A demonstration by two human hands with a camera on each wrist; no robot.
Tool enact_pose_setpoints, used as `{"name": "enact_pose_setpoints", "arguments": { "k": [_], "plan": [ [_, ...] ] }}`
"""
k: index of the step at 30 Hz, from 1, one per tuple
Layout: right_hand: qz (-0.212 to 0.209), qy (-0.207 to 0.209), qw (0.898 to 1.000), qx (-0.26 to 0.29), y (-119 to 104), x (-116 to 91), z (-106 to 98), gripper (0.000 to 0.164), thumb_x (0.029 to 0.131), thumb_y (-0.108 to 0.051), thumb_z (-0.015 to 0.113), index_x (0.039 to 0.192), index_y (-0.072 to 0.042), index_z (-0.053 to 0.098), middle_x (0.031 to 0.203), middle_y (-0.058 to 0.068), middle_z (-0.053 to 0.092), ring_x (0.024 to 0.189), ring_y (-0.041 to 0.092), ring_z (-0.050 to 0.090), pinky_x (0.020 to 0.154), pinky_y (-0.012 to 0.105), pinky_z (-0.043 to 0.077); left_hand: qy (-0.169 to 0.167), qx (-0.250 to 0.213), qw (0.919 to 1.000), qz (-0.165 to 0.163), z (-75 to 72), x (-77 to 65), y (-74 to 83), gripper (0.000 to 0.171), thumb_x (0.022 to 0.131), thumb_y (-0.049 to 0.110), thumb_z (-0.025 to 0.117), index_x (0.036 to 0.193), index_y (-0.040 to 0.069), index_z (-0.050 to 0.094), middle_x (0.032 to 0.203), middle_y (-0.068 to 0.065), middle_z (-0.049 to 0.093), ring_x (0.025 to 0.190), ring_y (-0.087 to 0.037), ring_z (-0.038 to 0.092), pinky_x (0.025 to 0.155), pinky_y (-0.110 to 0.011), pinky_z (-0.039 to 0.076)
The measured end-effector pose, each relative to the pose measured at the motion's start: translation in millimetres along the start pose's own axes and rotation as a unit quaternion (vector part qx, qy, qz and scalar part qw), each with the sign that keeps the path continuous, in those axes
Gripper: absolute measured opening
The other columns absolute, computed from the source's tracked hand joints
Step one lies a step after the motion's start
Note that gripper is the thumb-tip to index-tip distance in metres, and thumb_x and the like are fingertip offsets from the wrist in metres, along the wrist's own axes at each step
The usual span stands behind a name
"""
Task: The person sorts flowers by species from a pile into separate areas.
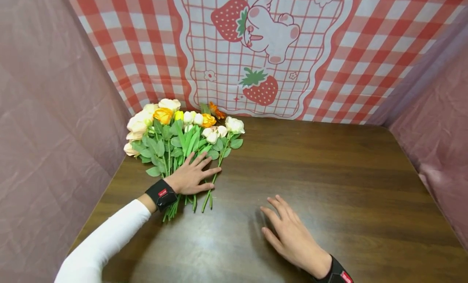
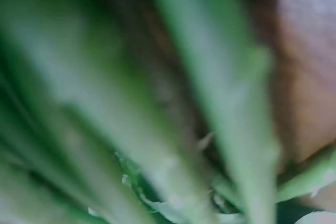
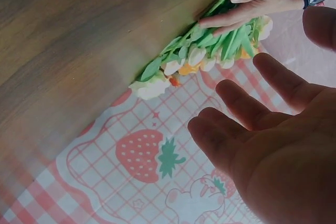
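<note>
A bunch of artificial flowers (image 1: 175,143) lies on the left of the table, white, cream, yellow and orange heads toward the back and green stems toward the front. Across its stems rests my left hand (image 1: 191,177), palm down with fingers spread. One white rose (image 1: 234,125) lies at the bunch's right side, its stem passing by the left fingertips. Blurred green stems (image 2: 226,103) fill the left wrist view at close range. My right hand (image 1: 292,236) is over the table at front right, fingers loosely extended and holding nothing; the right wrist view shows its palm (image 3: 294,166).
The brown wooden table (image 1: 321,173) stretches right of the flowers. Behind it hangs a red and white checked cloth (image 1: 146,43) with strawberry prints, touching the table's back edge. Pinkish drapes (image 1: 55,112) stand along both sides. Each wrist wears a black band (image 1: 161,195).
</note>
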State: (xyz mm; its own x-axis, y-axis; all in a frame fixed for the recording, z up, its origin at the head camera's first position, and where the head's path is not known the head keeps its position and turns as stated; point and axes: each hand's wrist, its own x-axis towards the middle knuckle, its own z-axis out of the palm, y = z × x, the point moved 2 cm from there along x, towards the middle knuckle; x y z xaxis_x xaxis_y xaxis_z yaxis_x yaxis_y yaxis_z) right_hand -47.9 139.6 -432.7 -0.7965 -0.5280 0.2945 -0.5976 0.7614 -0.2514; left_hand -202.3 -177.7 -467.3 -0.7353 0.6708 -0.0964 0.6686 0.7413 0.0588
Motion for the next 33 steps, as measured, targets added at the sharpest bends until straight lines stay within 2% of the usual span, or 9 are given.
{"name": "enact_pose_setpoints", "arguments": {
  "k": [12, 16, 19, 21, 23, 26, 29, 31, 33],
  "plan": [
    [-0.005, -0.002, 1.0, 0.01, -5.3, 0.6, -1.8, 0.049, 0.087, -0.024, 0.075, 0.131, -0.007, 0.059, 0.142, 0.02, 0.049, 0.137, 0.044, 0.039, 0.103, 0.061, 0.041, -0.017, 0.01, 0.9998, 0.009, -14.0, 5.9, 10.9, 0.06, 0.101, 0.055, 0.044, 0.154, 0.028, 0.036, 0.163, -0.019, 0.017, 0.152, -0.035, 0.007, 0.119, -0.06, 0.005],
    [-0.009, 0.005, 1.0, 0.012, -7.1, -0.2, -1.0, 0.049, 0.087, -0.024, 0.076, 0.129, -0.006, 0.06, 0.14, 0.02, 0.051, 0.136, 0.044, 0.041, 0.103, 0.06, 0.041, -0.007, 0.019, 0.9997, 0.017, -20.3, 5.8, 17.2, 0.059, 0.101, 0.051, 0.046, 0.153, 0.024, 0.039, 0.163, -0.019, 0.018, 0.152, -0.036, 0.009, 0.119, -0.059, 0.008],
    [-0.007, 0.005, 1.0, 0.015, -8.1, -1.1, -0.8, 0.048, 0.087, -0.024, 0.076, 0.129, -0.007, 0.06, 0.14, 0.02, 0.051, 0.136, 0.044, 0.041, 0.103, 0.06, 0.042, 0.01, 0.018, 0.9996, 0.021, -25.7, 5.4, 24.3, 0.057, 0.101, 0.047, 0.05, 0.151, 0.019, 0.043, 0.161, -0.021, 0.021, 0.149, -0.04, 0.016, 0.117, -0.06, 0.016],
    [-0.003, 0.003, 1.0, 0.018, -8.8, -2.0, -0.5, 0.048, 0.087, -0.024, 0.076, 0.129, -0.007, 0.06, 0.14, 0.02, 0.051, 0.137, 0.043, 0.041, 0.103, 0.059, 0.041, 0.026, 0.025, 0.9991, 0.022, -28.6, 5.4, 29.5, 0.055, 0.101, 0.044, 0.053, 0.148, 0.016, 0.047, 0.159, -0.023, 0.026, 0.145, -0.042, 0.026, 0.114, -0.06, 0.025],
    [0.001, 0.002, 1.0, 0.021, -9.4, -3.1, -0.3, 0.047, 0.088, -0.024, 0.075, 0.129, -0.007, 0.06, 0.141, 0.019, 0.051, 0.137, 0.043, 0.04, 0.103, 0.059, 0.041, 0.051, 0.036, 0.9979, 0.016, -31.2, 5.8, 35.1, 0.05, 0.1, 0.04, 0.057, 0.142, 0.013, 0.053, 0.152, -0.023, 0.038, 0.136, -0.041, 0.039, 0.107, -0.057, 0.035],
    [0.006, 0.001, 1.0, 0.025, -9.9, -5.1, 0.0, 0.046, 0.088, -0.024, 0.075, 0.129, -0.007, 0.061, 0.14, 0.019, 0.051, 0.136, 0.042, 0.042, 0.103, 0.058, 0.042, 0.113, 0.047, 0.9924, 0.004, -34.8, 6.9, 45.2, 0.033, 0.096, 0.032, 0.064, 0.12, 0.009, 0.063, 0.122, -0.017, 0.059, 0.107, -0.033, 0.056, 0.087, -0.046, 0.048],
    [0.001, -0.006, 0.999, 0.032, -9.4, -6.4, 0.1, 0.047, 0.089, -0.024, 0.075, 0.13, -0.007, 0.06, 0.142, 0.019, 0.05, 0.136, 0.041, 0.042, 0.103, 0.056, 0.043, 0.182, 0.045, 0.9823, -0.006, -37.9, 6.2, 57.8, 0.017, 0.092, 0.022, 0.069, 0.098, 0.008, 0.063, 0.09, -0.008, 0.061, 0.078, -0.024, 0.057, 0.066, -0.035, 0.05],
    [-0.008, -0.015, 0.999, 0.039, -8.7, -6.3, -0.3, 0.048, 0.089, -0.024, 0.075, 0.131, -0.007, 0.06, 0.144, 0.02, 0.049, 0.137, 0.041, 0.041, 0.102, 0.056, 0.044, 0.215, 0.04, 0.9758, -0.01, -39.2, 4.3, 66.7, 0.012, 0.091, 0.018, 0.07, 0.09, 0.009, 0.061, 0.079, -0.005, 0.059, 0.066, -0.019, 0.054, 0.055, -0.03, 0.048],
    [-0.018, -0.025, 0.999, 0.045, -7.5, -5.4, -1.0, 0.049, 0.089, -0.023, 0.075, 0.132, -0.006, 0.059, 0.146, 0.02, 0.047, 0.138, 0.043, 0.04, 0.101, 0.057, 0.044, 0.229, 0.036, 0.9725, -0.016, -40.1, 1.3, 75.4, 0.011, 0.09, 0.016, 0.069, 0.086, 0.01, 0.06, 0.073, -0.003, 0.057, 0.061, -0.017, 0.052, 0.048, -0.027, 0.045]
  ]
}}
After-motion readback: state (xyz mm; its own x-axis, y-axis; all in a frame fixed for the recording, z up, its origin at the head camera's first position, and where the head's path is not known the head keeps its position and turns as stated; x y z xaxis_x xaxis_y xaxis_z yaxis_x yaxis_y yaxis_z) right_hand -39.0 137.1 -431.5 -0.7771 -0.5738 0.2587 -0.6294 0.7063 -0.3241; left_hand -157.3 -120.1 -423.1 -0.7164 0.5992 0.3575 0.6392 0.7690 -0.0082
